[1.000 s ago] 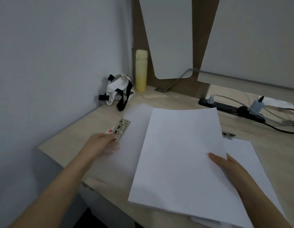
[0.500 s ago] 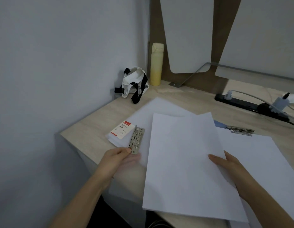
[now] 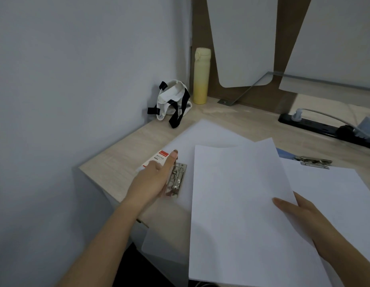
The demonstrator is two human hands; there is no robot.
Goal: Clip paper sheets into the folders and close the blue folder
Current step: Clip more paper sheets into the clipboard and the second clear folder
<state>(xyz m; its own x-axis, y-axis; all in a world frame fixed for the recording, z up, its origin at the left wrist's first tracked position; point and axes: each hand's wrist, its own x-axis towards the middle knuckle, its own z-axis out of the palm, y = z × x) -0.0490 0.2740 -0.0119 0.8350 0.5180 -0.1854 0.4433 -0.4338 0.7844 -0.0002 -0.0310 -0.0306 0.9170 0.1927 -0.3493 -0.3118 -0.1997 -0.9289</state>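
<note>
Left hand (image 3: pixel 153 181) advanced onto clip (image 3: pixel 177 181) on wooden desk (image 3: pixel 122 162).

The desk (image 3: pixel 122 162) is pale wood with a fine streaked grain. The paper sheet (image 3: pixel 238 204) is plain white. The frosted folder (image 3: pixel 200 137) under it is milky white, its lever clip (image 3: pixel 176 181) shiny silver, its label (image 3: pixel 159 158) white with a red band and dark print. The blue folder (image 3: pixel 282 152) shows as a light blue sliver with a silver top clip (image 3: pixel 313 161). The bottle (image 3: pixel 201 77) fades from cream to deeper yellow. The tote bag (image 3: pixel 171 100) is off-white with black straps, the power strip (image 3: pixel 316 127) black, the wall (image 3: pixel 76 79) pale grey.
</note>
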